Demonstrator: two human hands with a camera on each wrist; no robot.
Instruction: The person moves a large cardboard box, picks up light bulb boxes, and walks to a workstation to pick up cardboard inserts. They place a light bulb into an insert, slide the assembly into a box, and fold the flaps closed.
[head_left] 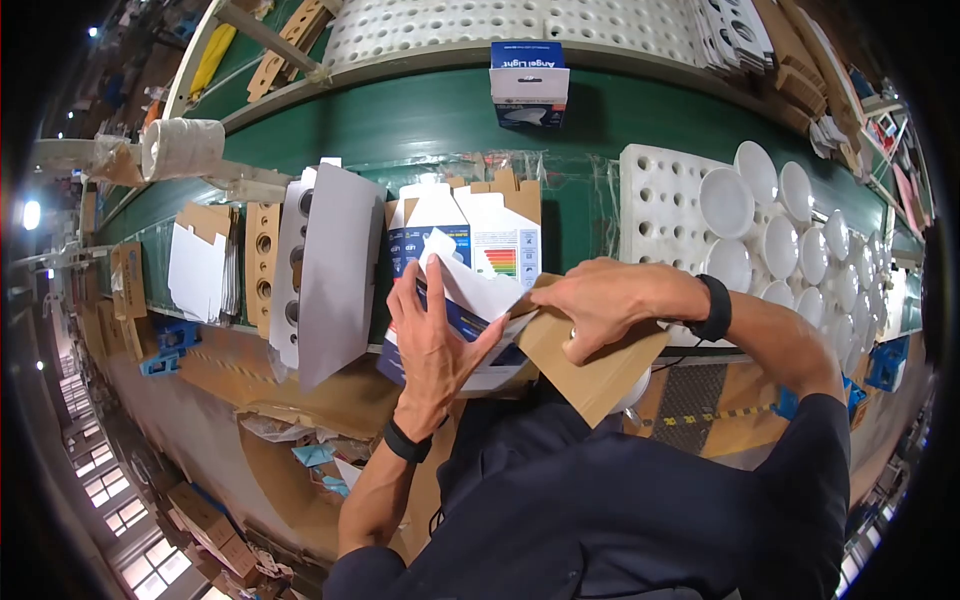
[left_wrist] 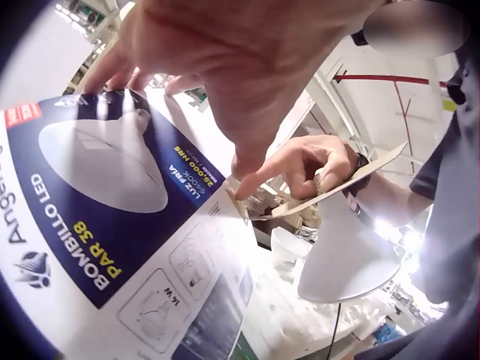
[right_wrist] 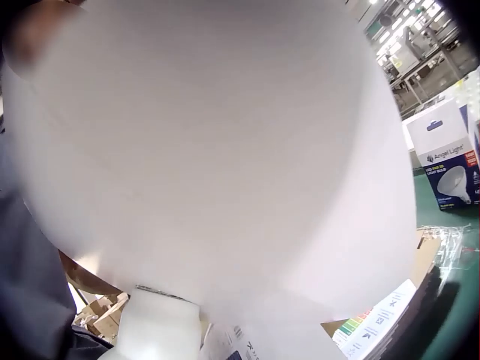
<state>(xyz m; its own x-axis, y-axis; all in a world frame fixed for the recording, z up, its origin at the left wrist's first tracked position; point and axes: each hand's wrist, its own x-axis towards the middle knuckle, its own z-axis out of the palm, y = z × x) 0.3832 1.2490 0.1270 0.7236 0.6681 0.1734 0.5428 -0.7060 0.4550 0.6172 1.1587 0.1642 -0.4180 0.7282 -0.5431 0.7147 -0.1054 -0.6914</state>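
My left hand (head_left: 432,335) holds a blue and white light bulb box (left_wrist: 112,195), its thumb at one upper edge and its fingers over the far side. White flaps (head_left: 470,280) stand up at the box's end. My right hand (head_left: 610,300) is just right of it, gripping at a brown cardboard insert (head_left: 590,375). Below that insert hangs a white reflector bulb (left_wrist: 349,251), which fills most of the right wrist view. The bulb's base is hidden by the fingers. The right index finger reaches to the box's edge, close to the left thumb.
Flat printed cartons (head_left: 505,220) lie behind the hands. Left of them stand a grey-white sheet (head_left: 340,270) and holed cardboard inserts (head_left: 263,260). A white holed tray (head_left: 660,190) carries several bulbs at right. One finished-looking box (head_left: 528,85) stands on the green conveyor (head_left: 400,125).
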